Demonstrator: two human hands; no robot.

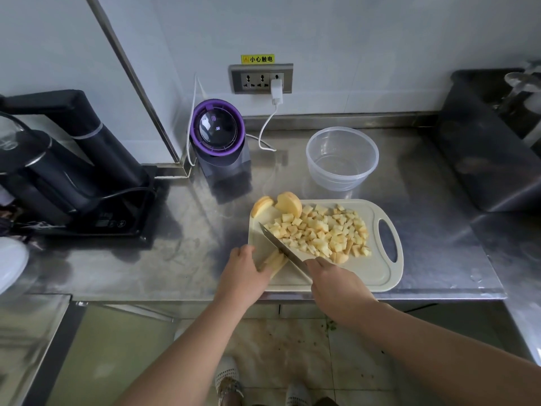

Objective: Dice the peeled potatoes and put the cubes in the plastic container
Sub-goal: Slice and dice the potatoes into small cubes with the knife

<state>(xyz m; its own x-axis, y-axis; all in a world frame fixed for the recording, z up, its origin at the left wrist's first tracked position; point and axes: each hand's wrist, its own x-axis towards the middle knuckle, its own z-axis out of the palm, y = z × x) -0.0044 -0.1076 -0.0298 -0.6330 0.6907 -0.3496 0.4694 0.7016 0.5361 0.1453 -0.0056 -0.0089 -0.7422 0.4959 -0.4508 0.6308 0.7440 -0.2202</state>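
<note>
While the left hand (244,268) holds potato slices (276,261) steady at the board's (377,273) seven o'clock, the right hand (336,284) grips the knife (281,244), cubes (325,232) heaped clear toward two.

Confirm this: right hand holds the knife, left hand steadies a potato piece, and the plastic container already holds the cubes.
One error: the head view shows the plastic container empty; the cubes lie piled on the cutting board. The rest stands.
</note>
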